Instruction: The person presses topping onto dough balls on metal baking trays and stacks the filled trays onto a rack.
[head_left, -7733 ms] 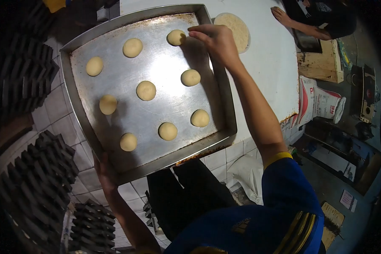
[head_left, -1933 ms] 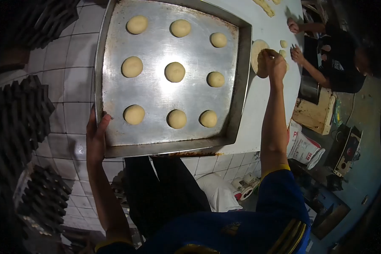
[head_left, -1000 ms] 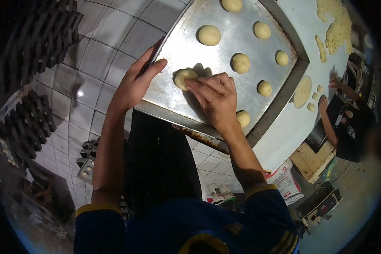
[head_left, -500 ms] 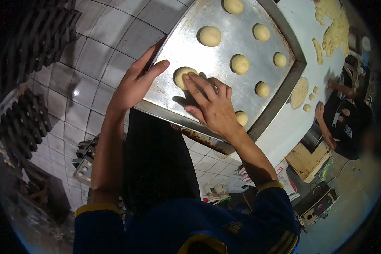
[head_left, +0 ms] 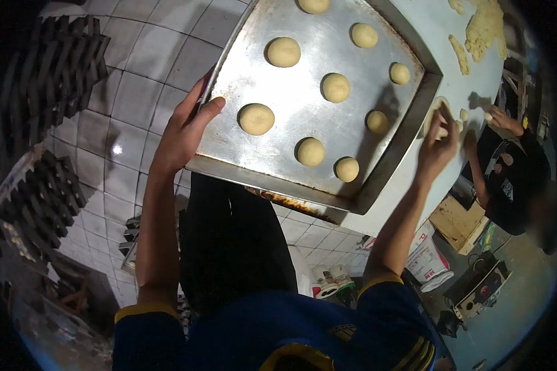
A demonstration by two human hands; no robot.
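Observation:
A metal baking tray (head_left: 297, 114) fills the upper middle, tilted, with several dough balls (head_left: 336, 88) spaced across it. My left hand (head_left: 181, 133) grips its left rim, thumb on top and the other fingers out of sight behind. The nearest ball to that thumb is a wide dough ball (head_left: 257, 119). My right hand (head_left: 438, 145) reaches past the tray's right wall, over a pale flat disc (head_left: 428, 123). Its fingers are bent and apart, the tips over the disc; pale colour shows between them. Whether they press on the disc is unclear.
The white table (head_left: 399, 173) carries a lump of dough (head_left: 484, 31), a dough strip (head_left: 459, 54) and small dough pieces (head_left: 463, 115). Across it, a co-worker's hand (head_left: 506, 122) holds a small pale piece. Dark racks (head_left: 56, 80) stand left; a printed sack (head_left: 428, 263) lies below.
My right hand has left the dough ball at the tray's lower left and moved right to the pale disc. My left hand stays on the rim. The view has shifted slightly.

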